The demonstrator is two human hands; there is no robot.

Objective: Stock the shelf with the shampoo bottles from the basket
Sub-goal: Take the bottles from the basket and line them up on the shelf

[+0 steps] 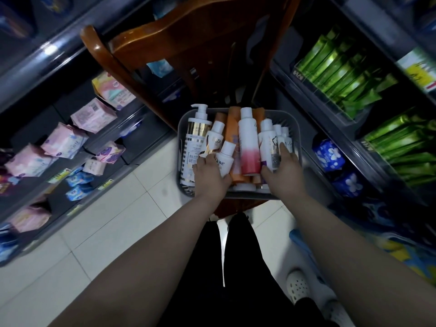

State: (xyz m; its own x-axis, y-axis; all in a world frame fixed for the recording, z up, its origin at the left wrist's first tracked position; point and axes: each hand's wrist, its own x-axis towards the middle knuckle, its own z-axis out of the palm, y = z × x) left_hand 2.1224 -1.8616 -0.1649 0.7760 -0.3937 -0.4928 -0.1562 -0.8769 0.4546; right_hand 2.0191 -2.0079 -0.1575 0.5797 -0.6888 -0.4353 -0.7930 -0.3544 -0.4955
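Both hands are in the basket, each closed round a bottle.
The left hand curls over a small white Dove bottle, and the right hand wraps a white purple-labelled bottle at the basket's right end. The grey basket sits on a wooden chair in a tiled aisle. It is packed with lying bottles: a tall pump bottle at the left, orange tubes, and a white-to-pink bottle in the middle. Shelving flanks it, with pink packets to the left and green packets to the right.
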